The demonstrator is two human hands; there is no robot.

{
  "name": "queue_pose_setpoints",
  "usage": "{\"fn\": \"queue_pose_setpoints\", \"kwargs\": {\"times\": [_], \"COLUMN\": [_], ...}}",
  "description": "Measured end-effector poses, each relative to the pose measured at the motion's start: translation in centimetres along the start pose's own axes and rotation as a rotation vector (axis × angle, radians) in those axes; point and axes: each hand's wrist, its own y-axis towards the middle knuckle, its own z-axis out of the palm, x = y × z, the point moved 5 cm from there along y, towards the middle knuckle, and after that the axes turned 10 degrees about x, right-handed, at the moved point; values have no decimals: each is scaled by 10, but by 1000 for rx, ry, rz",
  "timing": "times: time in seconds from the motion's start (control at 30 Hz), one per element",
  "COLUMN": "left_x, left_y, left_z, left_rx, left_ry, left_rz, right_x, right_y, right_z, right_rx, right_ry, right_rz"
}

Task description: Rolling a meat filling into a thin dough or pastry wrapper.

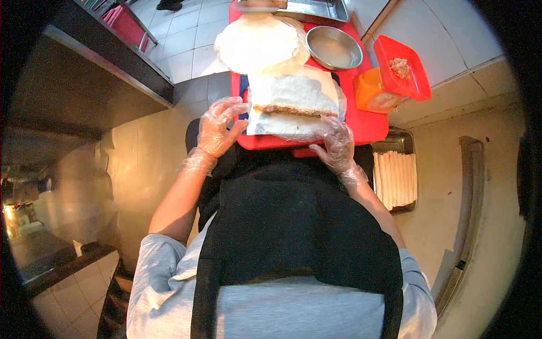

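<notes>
A pale wrapper sheet point(302, 90) lies on the red table in front of me, with a long strip of reddish-brown filling point(292, 111) across it. My left hand point(222, 127), in a clear plastic glove, is at the sheet's left edge with fingers apart and nothing seen in it. My right hand point(336, 142), gloved too, is at the lower right edge, its fingertips near the filling's right end; whether they pinch the sheet is unclear. Beyond the sheet lies a brightly lit stack of round wrappers point(260, 44).
A round metal bowl of cloudy liquid point(334, 47) stands on the red table point(368, 127). Right of it, a red tray with some filling point(404, 80) rests on an orange container point(372, 93). A metal pan of pale rolls point(394, 180) sits lower right. A metal tray point(322, 10) is at the back.
</notes>
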Motion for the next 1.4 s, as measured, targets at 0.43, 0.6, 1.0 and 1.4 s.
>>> {"fn": "queue_pose_setpoints", "kwargs": {"times": [0.43, 0.6, 1.0, 1.4], "left_x": [-16, -15, -22, -20], "left_y": [13, 21, 19, 50], "left_z": [77, 81, 78, 88], "left_rx": [260, 231, 227, 165], "left_ry": [205, 275, 146, 235], "left_rz": [185, 138, 164, 125], "right_x": [-15, 4, 10, 6], "right_y": [-31, -19, 25, 62], "right_z": [-4, -1, 5, -1], "right_rx": [39, 114, 120, -102], "right_ry": [35, -147, -140, -30], "right_rz": [104, -4, -9, 15]}}
